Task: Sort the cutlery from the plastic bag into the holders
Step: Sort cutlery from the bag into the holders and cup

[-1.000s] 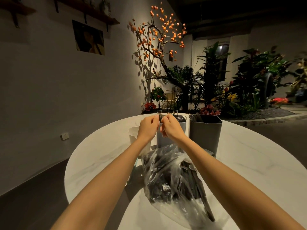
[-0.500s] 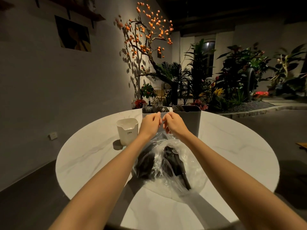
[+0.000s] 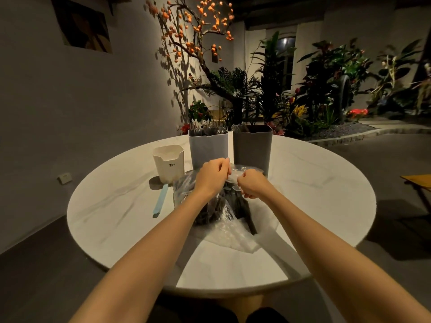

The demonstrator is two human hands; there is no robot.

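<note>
Setting: dim room with a grey wall, a branch of orange fruit [image 3: 198, 24] and potted plants [image 3: 326, 89] behind a round white marble table [image 3: 314, 194].
Plastic bag: clear plastic bag [image 3: 224, 234] lies at the table's middle, between the forearms, with dark cutlery [image 3: 224, 206] heaped inside.
Left hand: left hand [image 3: 213, 174] has its fingers curled, pinching the bag's upper edge.
Right hand: right hand [image 3: 253, 186] is curled into a loose fist, gripping the bag's film just beside the left.
Holders: light grey holder [image 3: 208, 145] with forks standing in it, and dark grey holder [image 3: 252, 145] just beside it, both behind the bag; small white holder [image 3: 168, 165] to their left.
Other: pale blue strip [image 3: 160, 201] lies flat in front of the white holder.
</note>
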